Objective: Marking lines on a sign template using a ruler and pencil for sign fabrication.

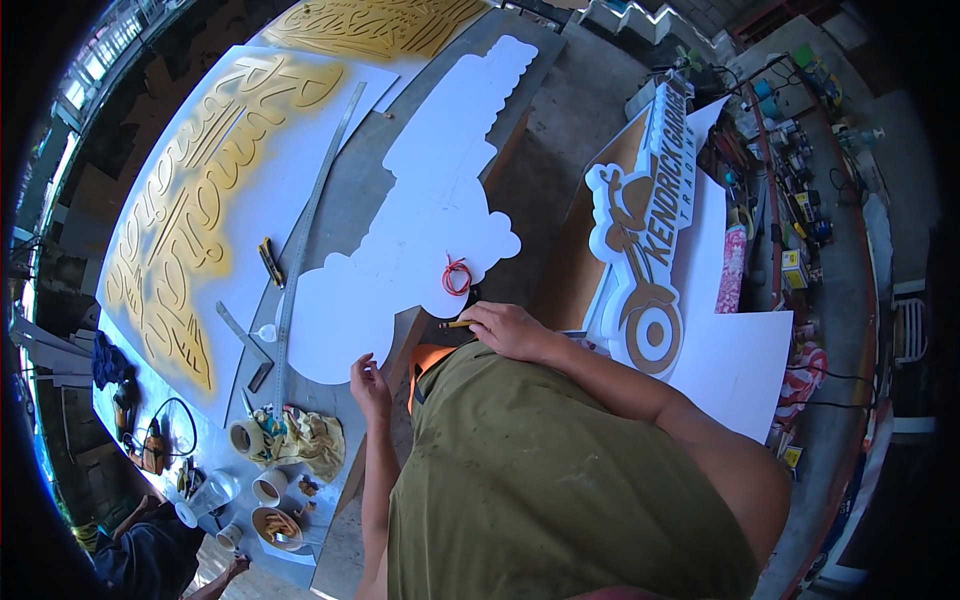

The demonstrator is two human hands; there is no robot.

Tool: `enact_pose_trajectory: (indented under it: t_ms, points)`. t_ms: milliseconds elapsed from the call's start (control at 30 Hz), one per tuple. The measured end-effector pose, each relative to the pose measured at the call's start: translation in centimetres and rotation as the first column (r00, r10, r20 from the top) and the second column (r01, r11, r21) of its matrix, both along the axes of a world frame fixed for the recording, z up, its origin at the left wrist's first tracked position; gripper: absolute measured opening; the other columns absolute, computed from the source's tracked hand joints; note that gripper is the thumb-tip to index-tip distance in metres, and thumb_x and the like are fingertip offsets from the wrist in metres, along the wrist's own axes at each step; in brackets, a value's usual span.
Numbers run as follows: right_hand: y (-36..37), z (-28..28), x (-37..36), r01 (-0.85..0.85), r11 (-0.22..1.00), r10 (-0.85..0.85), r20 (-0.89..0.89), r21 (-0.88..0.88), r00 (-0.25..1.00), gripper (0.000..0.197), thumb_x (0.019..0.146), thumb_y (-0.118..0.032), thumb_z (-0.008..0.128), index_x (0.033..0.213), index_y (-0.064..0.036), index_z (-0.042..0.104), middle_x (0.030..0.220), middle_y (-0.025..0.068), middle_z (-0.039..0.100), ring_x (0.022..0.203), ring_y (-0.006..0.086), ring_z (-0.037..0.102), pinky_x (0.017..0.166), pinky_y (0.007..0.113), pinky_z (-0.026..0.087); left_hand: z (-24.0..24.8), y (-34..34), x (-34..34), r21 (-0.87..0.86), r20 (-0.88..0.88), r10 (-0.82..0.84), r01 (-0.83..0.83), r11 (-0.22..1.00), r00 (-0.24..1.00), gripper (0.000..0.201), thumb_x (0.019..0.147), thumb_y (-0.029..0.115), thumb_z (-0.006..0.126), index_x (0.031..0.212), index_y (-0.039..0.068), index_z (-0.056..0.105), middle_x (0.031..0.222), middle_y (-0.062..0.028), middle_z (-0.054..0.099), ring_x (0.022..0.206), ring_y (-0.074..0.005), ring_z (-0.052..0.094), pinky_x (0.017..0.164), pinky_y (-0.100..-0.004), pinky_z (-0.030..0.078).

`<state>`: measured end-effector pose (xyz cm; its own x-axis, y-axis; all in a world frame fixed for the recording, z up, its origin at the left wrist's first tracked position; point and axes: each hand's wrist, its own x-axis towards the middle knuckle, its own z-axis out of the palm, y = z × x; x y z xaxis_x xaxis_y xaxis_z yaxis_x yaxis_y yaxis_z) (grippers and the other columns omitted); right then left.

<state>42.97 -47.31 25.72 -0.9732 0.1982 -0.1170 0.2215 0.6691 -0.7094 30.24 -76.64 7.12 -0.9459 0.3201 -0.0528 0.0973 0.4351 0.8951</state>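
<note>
My right hand [508, 331] is closed on a short yellow pencil [459, 324], its tip pointing left. It rests by the near edge of a large white cutout board [395, 250] with scalloped edges. Just left of it, at the same edge, my left hand [371, 388] hangs with loosely curled, parted fingers and holds nothing. A small coil of red wire [456, 278] lies on the board, with a small black object [474, 295] beside it that I cannot make out. Faint lines show on the white surface.
Left of the board lie a long steel ruler [300, 235], a utility knife [268, 262] and a metal square [246, 346]. Yellow-sprayed lettering sheets [215, 150] spread beyond. Tape, cloth gloves [312, 442] and a food bowl [276, 527] stand nearer. A motorcycle-shaped sign [650, 225] lies right. Another person [150, 555] is lower left.
</note>
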Motion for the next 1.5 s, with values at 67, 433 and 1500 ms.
enact_pose_trajectory:
  t_ms: [67, 433, 1500]
  points:
    - [0.0, 0.3, -0.3, -0.067, 0.997, 0.068, -0.009, 0.041, 0.998, 0.021, 0.099, -0.014, 0.061, 0.119, -0.0069, 0.065, 0.106, 0.0144, 0.070, 0.096, 0.0370, 0.069, 0.084, 0.048, 0.056, -0.2, -0.3, 0.0, 0.012, 0.018, 0.019, -0.019, 1.000, 1.000, 0.025, 0.098, -0.006, 0.059, 0.120, 0.003, 0.068, 0.097, -0.0076, 0.068, 0.074, -0.0141, 0.063, 0.067, -0.0307, 0.053]
    - [0.2, 0.5, -1.3, -0.178, 0.984, 0.178, -0.015, -0.002, 0.984, 0.018, 0.098, -0.012, 0.062, 0.115, -0.0068, 0.067, 0.104, 0.0146, 0.069, 0.094, 0.0363, 0.069, 0.083, 0.046, 0.056, 0.1, -2.9, -1.4, -0.003, 0.049, 0.191, -0.191, 0.982, 0.980, 0.024, 0.099, -0.002, 0.060, 0.120, 0.003, 0.069, 0.097, -0.0073, 0.071, 0.073, -0.0130, 0.063, 0.067, -0.0302, 0.052]
    - [-2.4, 0.1, -4.5, -0.370, 0.926, 0.377, 0.149, -0.070, 0.914, 0.016, 0.099, -0.004, 0.061, 0.114, 0.0010, 0.064, 0.096, 0.0166, 0.068, 0.079, 0.0280, 0.067, 0.074, 0.038, 0.053, -1.1, -7.4, 7.5, -0.016, 0.029, 0.540, -0.540, 0.842, 0.841, 0.022, 0.095, 0.001, 0.061, 0.116, 0.003, 0.068, 0.097, -0.0127, 0.066, 0.080, -0.0220, 0.066, 0.074, -0.0338, 0.054]
